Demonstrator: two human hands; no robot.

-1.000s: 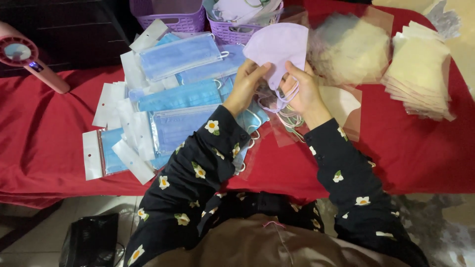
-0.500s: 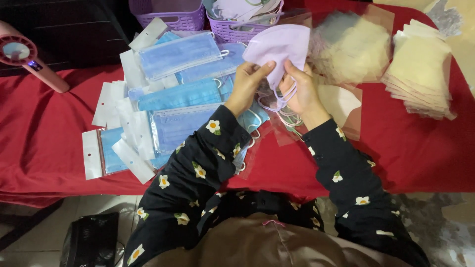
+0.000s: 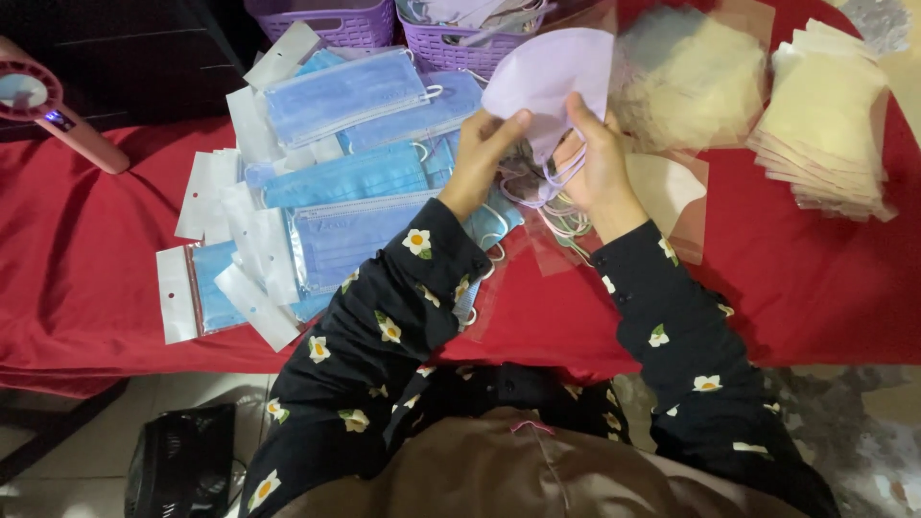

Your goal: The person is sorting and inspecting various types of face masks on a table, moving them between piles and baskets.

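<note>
Item one, as I log it from my remote seat: left hand (image 3: 480, 158), thumb and fingers pinched on the near left edge of a lilac face mask (image 3: 552, 82); right hand (image 3: 595, 168), fingers closed on the mask's near right edge, with its lilac ear loops (image 3: 556, 173) hanging around them. The mask is held up above the red cloth (image 3: 796, 278), at the far middle of the scene, its top edge overlapping a purple basket (image 3: 460, 48). Just below the hands I note a tangle of loose ear loops and clear sleeves (image 3: 556, 240). Left of the hands: packed blue masks (image 3: 345, 96) in overlapping layers, with white header cards (image 3: 206, 182) spilling toward the cloth's left side. Right of the hands: a heap of clear sleeves (image 3: 691, 82), then a stack of cream masks (image 3: 830, 134) near the right edge. Far left: a pink handheld fan (image 3: 48, 110). Open cloth lies at the left, between fan and cards, and along the near right, before the table edge drops to the floor. A black object (image 3: 182, 460) sits on the floor, near left.
</note>
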